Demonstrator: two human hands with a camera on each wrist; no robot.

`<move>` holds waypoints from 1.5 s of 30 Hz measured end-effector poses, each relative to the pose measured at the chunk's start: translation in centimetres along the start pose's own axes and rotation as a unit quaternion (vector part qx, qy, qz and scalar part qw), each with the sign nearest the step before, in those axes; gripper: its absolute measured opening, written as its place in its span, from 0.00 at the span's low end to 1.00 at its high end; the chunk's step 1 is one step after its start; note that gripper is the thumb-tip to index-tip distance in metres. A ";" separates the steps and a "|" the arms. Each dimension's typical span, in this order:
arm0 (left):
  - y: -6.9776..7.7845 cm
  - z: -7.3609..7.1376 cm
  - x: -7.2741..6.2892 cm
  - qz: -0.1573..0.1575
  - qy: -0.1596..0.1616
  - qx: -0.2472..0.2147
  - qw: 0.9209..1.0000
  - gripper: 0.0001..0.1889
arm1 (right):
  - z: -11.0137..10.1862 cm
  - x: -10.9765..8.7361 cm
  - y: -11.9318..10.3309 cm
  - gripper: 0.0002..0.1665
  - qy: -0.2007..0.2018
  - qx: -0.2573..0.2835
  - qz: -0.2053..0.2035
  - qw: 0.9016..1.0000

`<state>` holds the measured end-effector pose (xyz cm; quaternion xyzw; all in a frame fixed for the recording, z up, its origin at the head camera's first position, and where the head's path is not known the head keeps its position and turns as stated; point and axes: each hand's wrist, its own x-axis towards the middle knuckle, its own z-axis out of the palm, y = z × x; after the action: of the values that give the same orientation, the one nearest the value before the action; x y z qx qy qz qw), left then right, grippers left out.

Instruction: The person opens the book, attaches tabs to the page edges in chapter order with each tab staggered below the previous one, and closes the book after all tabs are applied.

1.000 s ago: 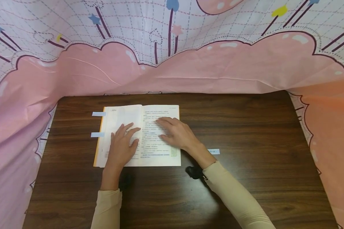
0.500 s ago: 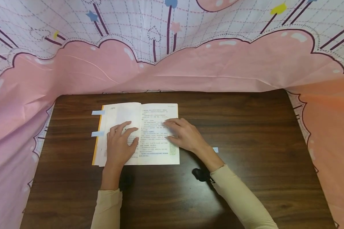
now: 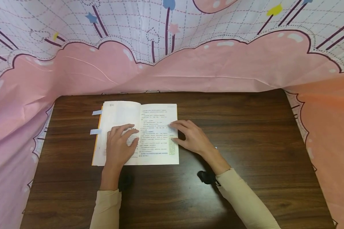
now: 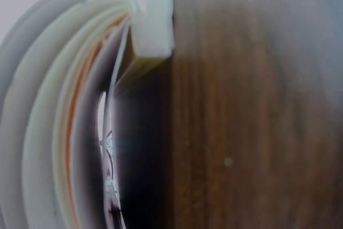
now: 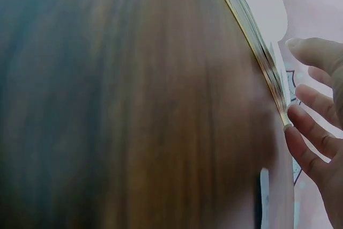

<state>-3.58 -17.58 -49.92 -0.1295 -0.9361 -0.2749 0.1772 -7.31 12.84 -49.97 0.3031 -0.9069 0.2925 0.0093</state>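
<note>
An open book (image 3: 157,159) with printed pages and a yellow cover edge lies on the dark wooden table. My left hand (image 3: 118,144) rests on its left page, fingers spread and slightly bent. At the outer edge of the right page is my right hand (image 3: 192,136), its fingers reaching over the page margin with the thumb apart. The right wrist view shows those fingers (image 5: 308,124) loosely bent beside the book's page edges (image 5: 257,46); they grip nothing there. Left-hand fingers are out of sight in the left wrist view, where curved page layers (image 4: 48,95) fill the left side.
Two pale blue strips (image 3: 96,131) stick out from the book's left edge. Another pale strip (image 5: 264,197) lies on the table (image 3: 261,143) to the right, mostly covered by my right arm in the head view. Patterned pink cloth (image 3: 189,66) hangs around the table.
My right hand has slid rightwards, from the middle of the right page to its outer edge. The left hand has stayed on the left page. The right arm now covers most of the right strip.
</note>
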 end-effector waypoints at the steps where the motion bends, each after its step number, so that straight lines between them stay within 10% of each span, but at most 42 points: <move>1: 0.1 0.0 0.0 0.009 0.001 -0.005 1.000 0.13 | -0.1 -0.2 0.1 0.33 0.002 0.001 0.001 1.000; 13: 0.6 -0.2 0.0 0.049 0.021 -0.070 0.996 0.17 | -0.8 -2.3 1.2 0.33 0.014 -0.001 0.025 1.000; 45: 1.1 -0.2 -0.2 0.012 0.000 -0.029 1.000 0.18 | -3.6 -9.0 3.8 0.31 0.025 -0.009 0.031 0.999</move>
<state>-2.97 -16.81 -49.33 -0.1454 -0.9261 -0.2996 0.1771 -2.67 22.09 -50.71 0.2678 -0.9180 0.2915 0.0255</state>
